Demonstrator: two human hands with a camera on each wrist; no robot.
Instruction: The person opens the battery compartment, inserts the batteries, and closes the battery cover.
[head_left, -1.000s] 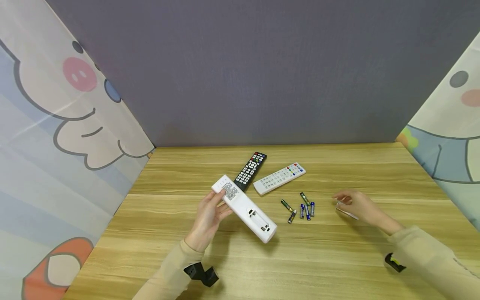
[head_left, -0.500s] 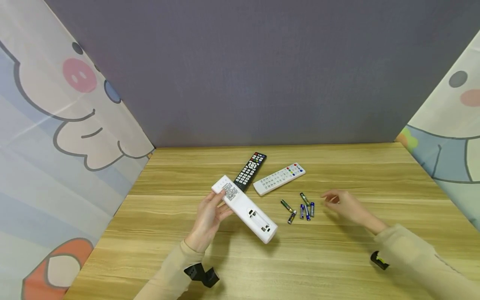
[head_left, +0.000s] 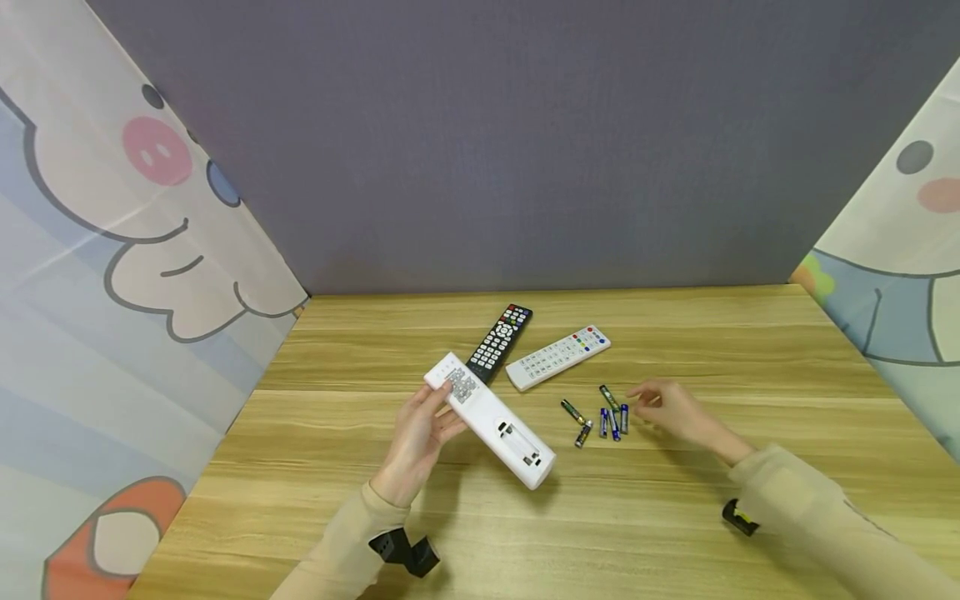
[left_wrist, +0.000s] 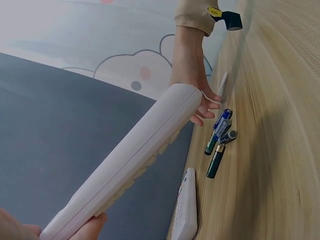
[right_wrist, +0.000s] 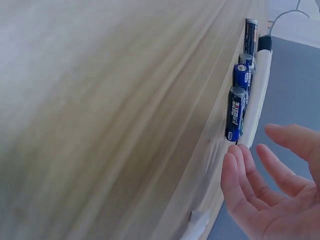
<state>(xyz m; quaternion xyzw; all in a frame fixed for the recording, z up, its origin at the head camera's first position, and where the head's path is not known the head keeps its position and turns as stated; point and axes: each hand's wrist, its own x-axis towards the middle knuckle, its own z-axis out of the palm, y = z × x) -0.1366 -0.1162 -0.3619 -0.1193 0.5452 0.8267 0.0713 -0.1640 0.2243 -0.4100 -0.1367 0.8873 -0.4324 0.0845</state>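
Note:
My left hand [head_left: 411, 446] grips a white remote control [head_left: 486, 408] by its labelled end, thumb on the back. The remote is raised off the table, back up, its battery compartment [head_left: 519, 442] uncovered and without batteries. My right hand [head_left: 675, 414] is just right of the loose batteries, thumb and fingers apart, with nothing between them. Its fingertips come close to a blue battery [right_wrist: 235, 115] in the right wrist view. Several blue batteries [head_left: 613, 423] and green-and-black batteries [head_left: 573, 412] lie together. A thin white piece [right_wrist: 196, 225] lies behind the right hand, hidden from the head view.
A black remote [head_left: 501, 337] lies buttons up behind the held one, which overlaps its lower end. Right of it rests another white remote [head_left: 558, 358], also buttons up. A grey panel [head_left: 547, 150] stands along the back edge of the wooden table [head_left: 337, 367].
My right hand has moved left from the thin white piece to beside the batteries, leaving that piece on the table. My left hand keeps the remote control nearly still.

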